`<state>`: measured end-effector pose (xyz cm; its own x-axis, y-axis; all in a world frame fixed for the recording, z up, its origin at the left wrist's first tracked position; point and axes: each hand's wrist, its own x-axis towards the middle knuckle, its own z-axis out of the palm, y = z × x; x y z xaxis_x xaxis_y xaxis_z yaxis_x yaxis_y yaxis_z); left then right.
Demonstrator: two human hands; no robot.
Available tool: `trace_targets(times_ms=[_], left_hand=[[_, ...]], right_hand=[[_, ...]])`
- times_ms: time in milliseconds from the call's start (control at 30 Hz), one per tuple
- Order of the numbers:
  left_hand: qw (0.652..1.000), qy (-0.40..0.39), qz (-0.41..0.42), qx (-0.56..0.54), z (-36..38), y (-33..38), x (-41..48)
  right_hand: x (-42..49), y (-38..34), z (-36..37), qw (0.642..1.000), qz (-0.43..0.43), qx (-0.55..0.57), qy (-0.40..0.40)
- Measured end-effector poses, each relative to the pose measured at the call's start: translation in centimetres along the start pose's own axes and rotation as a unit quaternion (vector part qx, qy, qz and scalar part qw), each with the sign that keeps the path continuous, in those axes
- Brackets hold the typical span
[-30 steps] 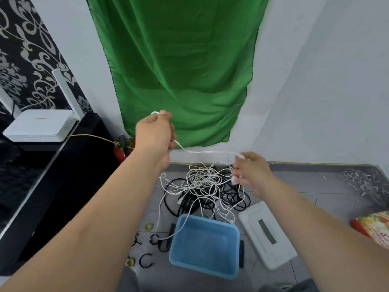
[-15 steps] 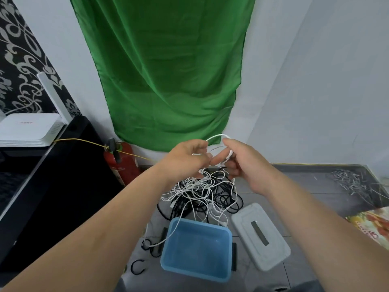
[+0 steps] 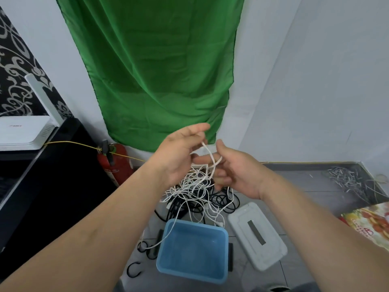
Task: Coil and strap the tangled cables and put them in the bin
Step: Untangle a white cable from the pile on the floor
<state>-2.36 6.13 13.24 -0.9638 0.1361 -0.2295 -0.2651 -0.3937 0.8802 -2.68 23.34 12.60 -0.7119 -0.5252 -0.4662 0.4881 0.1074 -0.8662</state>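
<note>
White router (image 3: 21, 131) on black desk (image 3: 63, 186); its small red logo is too small to read. Left hand (image 3: 179, 152) raised, pinching white cable (image 3: 211, 159). Right hand (image 3: 235, 173) just beside; cable looped across its half-curled fingers, grip unclear. Cable trails down to tangle (image 3: 195, 192) on floor behind blue bin (image 3: 193, 272). Far right, printed packet (image 3: 370, 222), red characters illegible.

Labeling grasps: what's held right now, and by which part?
The white cable, by the raised loop above the tangle: the left hand pinches its top at the fingertips, the right hand has it draped over curled fingers.
</note>
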Motion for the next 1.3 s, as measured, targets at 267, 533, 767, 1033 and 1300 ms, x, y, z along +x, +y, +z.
trace_targets(times_ms=[267,533,767,1033,1300], left_hand=[[0.99,0.137,0.032,-0.025,-1.9,1.7,0.1],[0.983,0.135,0.079,0.097,-1.8,1.8,-0.4],[0.971,-0.031,0.076,0.223,-1.5,1.0,-1.4],[0.916,-0.128,-0.006,0.38,-1.7,-1.9,-4.0],[0.761,-0.198,-0.113,0.608,-7.4,-3.8,-6.0]], right_hand=[[1.7,2.1,-3.1,0.942,0.068,0.191,0.267],[2.4,3.8,-0.9,0.951,0.217,-0.061,0.213],[2.9,1.2,-0.2,0.976,0.011,0.009,0.219],[2.6,-1.1,0.2,0.907,-0.028,0.371,0.197],[0.8,0.5,-1.5,0.905,-0.037,0.319,0.278]])
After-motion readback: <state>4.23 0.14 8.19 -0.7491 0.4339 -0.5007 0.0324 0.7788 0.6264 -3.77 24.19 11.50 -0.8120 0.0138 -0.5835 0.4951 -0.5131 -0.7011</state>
